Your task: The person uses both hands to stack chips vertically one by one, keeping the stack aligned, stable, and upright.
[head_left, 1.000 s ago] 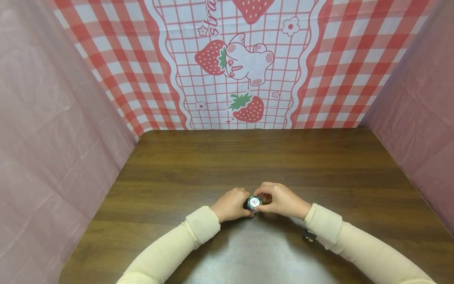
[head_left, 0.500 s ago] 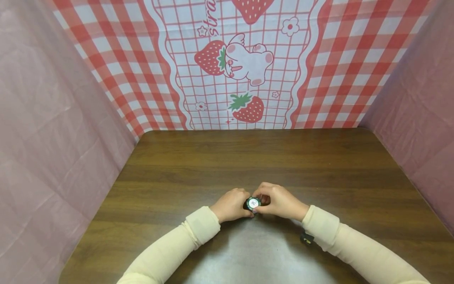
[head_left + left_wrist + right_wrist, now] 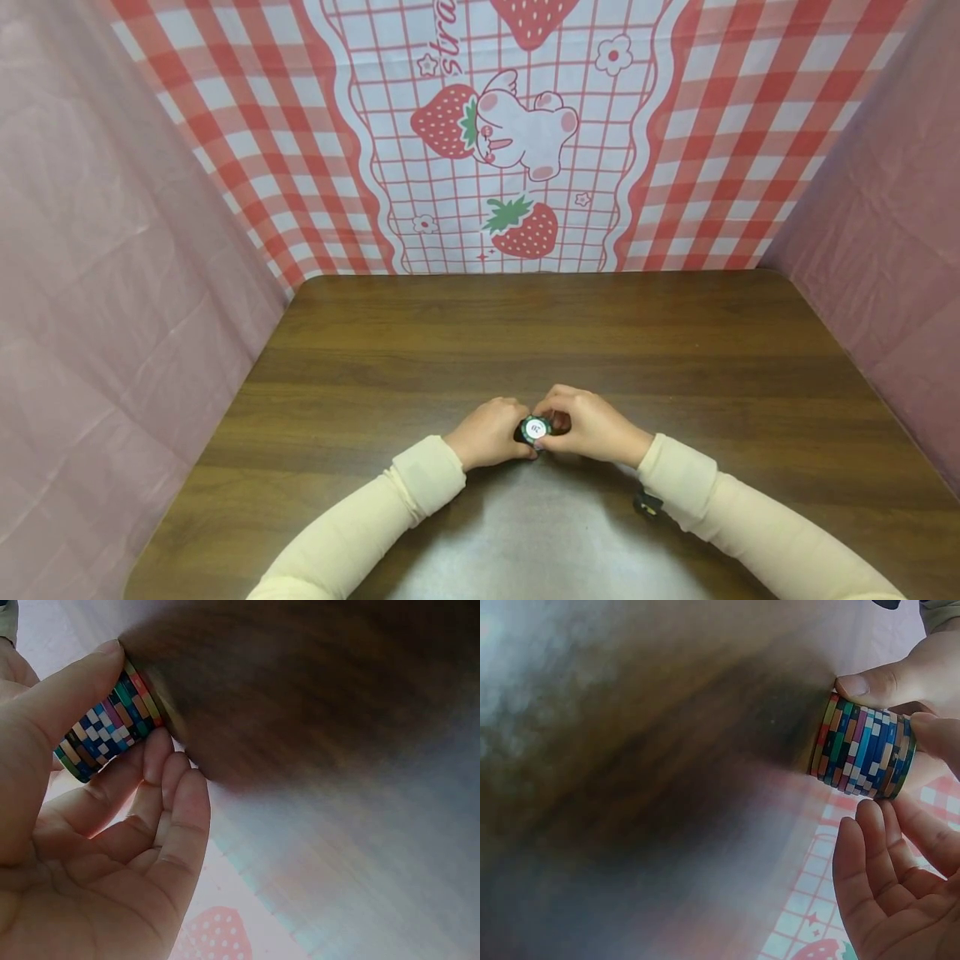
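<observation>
A stack of multicoloured poker chips (image 3: pixel 536 429) stands on the wooden table in front of the person, with a white-centred green chip on top. From the left side my left hand (image 3: pixel 491 432) grips the stack; its thumb lies low on it, near the table, in the left wrist view. My right hand (image 3: pixel 594 425) pinches the top end of the stack between thumb and fingers. Edges in green, red, blue, purple and white line up in the right wrist view of the stack (image 3: pixel 864 746). The palms hide part of the stack's sides.
The brown wooden table (image 3: pixel 420 333) reaches back to a red-and-white strawberry cloth (image 3: pixel 525 167). Pink curtains (image 3: pixel 112 250) hang at both sides. A small dark device (image 3: pixel 648 503) sits under the right cuff.
My right hand has shifted slightly left with the top chip, which now sits more squarely over the stack. The left hand has stayed in place.
</observation>
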Available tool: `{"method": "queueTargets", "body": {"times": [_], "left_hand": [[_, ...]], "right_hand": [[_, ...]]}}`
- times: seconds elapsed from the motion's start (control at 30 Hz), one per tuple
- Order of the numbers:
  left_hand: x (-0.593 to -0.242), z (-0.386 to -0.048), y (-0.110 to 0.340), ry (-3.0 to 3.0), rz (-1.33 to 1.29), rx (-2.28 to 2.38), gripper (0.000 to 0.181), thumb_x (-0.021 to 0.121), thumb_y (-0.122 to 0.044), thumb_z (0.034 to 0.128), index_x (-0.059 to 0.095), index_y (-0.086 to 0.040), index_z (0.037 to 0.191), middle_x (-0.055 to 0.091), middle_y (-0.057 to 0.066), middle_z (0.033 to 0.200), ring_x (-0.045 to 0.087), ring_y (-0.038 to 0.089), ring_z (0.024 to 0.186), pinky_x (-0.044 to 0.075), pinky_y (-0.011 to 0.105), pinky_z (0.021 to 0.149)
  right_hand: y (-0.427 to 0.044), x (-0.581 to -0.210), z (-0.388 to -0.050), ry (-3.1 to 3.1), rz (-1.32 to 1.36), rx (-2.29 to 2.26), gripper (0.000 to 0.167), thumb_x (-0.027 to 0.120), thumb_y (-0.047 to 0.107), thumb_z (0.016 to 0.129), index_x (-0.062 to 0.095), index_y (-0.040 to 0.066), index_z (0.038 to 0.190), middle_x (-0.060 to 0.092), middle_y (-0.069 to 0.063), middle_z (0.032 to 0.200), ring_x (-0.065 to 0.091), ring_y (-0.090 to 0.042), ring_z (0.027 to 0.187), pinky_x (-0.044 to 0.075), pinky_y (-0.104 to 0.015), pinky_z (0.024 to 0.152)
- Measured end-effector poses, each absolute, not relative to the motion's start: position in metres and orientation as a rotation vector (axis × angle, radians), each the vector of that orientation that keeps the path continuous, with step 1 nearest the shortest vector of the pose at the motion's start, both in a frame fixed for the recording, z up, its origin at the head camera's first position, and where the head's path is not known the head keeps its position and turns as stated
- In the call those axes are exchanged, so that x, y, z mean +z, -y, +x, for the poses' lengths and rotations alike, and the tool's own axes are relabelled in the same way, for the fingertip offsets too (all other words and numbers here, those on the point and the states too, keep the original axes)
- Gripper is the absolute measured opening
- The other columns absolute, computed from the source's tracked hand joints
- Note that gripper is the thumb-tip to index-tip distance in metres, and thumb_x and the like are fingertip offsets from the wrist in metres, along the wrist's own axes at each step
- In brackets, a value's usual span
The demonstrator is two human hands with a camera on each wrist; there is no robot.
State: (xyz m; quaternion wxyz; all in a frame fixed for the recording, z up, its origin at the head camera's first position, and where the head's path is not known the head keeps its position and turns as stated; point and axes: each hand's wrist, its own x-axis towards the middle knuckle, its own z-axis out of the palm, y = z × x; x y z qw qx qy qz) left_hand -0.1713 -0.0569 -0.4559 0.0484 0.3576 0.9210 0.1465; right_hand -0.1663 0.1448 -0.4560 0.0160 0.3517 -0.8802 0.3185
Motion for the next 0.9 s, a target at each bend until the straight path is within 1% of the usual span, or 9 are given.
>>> {"method": "queueTargets", "body": {"times": [0.27, 0.43, 0.53, 0.73, 0.9], "left_hand": [[-0.456, -0.172, 0.056, -2.819, 1.099, 0.441, 0.030, 0.084, -0.034, 0.0728, 0.068, -0.014, 0.088, 0.067, -0.005, 0.083, 0.060, 0.011, 0.079, 0.049, 0.026, 0.074], [-0.456, -0.173, 0.055, -2.817, 1.099, 0.433, 0.032, 0.084, -0.034, 0.0724, 0.068, -0.013, 0.091, 0.068, -0.004, 0.084, 0.060, 0.011, 0.079, 0.050, 0.027, 0.075], [-0.456, -0.174, 0.056, -2.798, 1.085, 0.462, 0.035, 0.084, -0.035, 0.0719, 0.068, -0.013, 0.095, 0.068, -0.004, 0.086, 0.060, 0.010, 0.079, 0.050, 0.025, 0.075], [-0.456, -0.177, 0.062, -2.696, 1.017, 0.605, 0.044, 0.085, -0.037, 0.0716, 0.068, -0.011, 0.103, 0.068, -0.004, 0.091, 0.058, 0.006, 0.082, 0.049, 0.021, 0.076], [-0.448, -0.179, 0.073, -2.611, 1.021, 0.606, 0.043, 0.083, -0.033, 0.0763, 0.068, -0.011, 0.109, 0.068, -0.003, 0.098, 0.059, 0.008, 0.089, 0.049, 0.023, 0.083]], "right_hand": [[-0.145, -0.455, -0.167, 2.738, 1.094, 0.983, 0.030, 0.083, 0.025, 0.075, 0.072, 0.014, 0.100, 0.061, 0.008, 0.088, 0.056, -0.003, 0.074, 0.049, -0.018, 0.065], [-0.144, -0.454, -0.168, 2.742, 1.097, 0.987, 0.031, 0.083, 0.026, 0.075, 0.072, 0.013, 0.101, 0.061, 0.007, 0.088, 0.056, -0.003, 0.075, 0.050, -0.018, 0.066], [-0.145, -0.454, -0.168, 2.748, 1.099, 0.990, 0.032, 0.082, 0.027, 0.076, 0.072, 0.013, 0.103, 0.061, 0.007, 0.090, 0.056, -0.003, 0.076, 0.050, -0.018, 0.067], [-0.148, -0.452, -0.166, 2.757, 1.063, 1.014, 0.036, 0.078, 0.031, 0.082, 0.071, 0.010, 0.110, 0.063, 0.005, 0.095, 0.059, -0.005, 0.078, 0.052, -0.020, 0.068], [-0.154, -0.448, -0.166, 2.749, 0.962, 0.884, 0.039, 0.072, 0.038, 0.087, 0.070, 0.009, 0.114, 0.065, 0.000, 0.099, 0.059, -0.007, 0.078, 0.051, -0.022, 0.067]]}}
